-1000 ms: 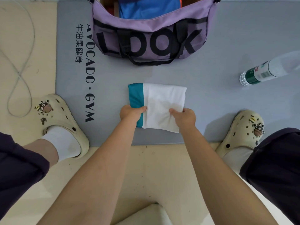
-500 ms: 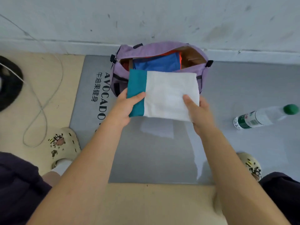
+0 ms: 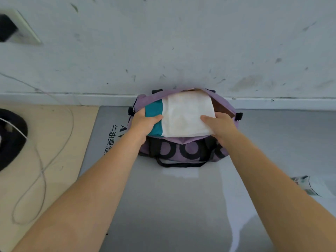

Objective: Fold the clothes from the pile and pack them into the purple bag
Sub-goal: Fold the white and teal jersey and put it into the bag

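A folded white and teal garment lies in the open mouth of the purple bag, which stands on the grey mat against the wall. My left hand grips the teal end, thumb on top. My right hand grips the white end at the near right corner, thumb on top. The garment covers whatever else lies inside the bag. The bag's black handle hangs down its front side.
The grey gym mat with black lettering stretches toward me. A plastic water bottle lies on it at the right. A grey cable loops over the beige floor at the left, beside a dark object. A scuffed white wall rises behind the bag.
Both hands lifted the folded garment off the mat and carried it forward into the bag's opening. The view tilted up toward the wall.
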{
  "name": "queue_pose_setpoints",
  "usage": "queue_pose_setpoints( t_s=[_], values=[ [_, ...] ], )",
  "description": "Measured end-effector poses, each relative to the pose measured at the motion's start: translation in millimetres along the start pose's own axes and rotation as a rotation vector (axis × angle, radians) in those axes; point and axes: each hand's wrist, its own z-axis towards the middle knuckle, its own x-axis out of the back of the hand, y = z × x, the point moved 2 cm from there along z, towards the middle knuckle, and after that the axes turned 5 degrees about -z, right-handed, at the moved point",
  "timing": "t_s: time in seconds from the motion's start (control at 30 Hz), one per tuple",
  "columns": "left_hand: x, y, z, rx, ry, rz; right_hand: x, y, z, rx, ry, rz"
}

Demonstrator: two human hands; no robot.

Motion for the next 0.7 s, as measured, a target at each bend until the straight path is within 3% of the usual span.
queue_pose_setpoints(
  t_s=[0.1,0.37,0.43,0.6,0.7],
  values=[
    [-7,-14,17,-0.106,-0.011,0.222,-6,2,17,0.05,0.06,-0.211],
    [11,-16,-2,-0.685,-0.018,1.135,8,25,7,0.227,0.097,-0.921],
    [17,-9,-18,-0.794,0.025,1.186,15,28,-6,0.269,0.128,-0.943],
    [28,6,-47,-0.819,0.151,1.19,34,23,-42,0.405,0.199,-0.89],
    [29,9,-50,-0.814,-0.002,1.138,43,16,-51,0.491,0.177,-0.852]
  ],
)
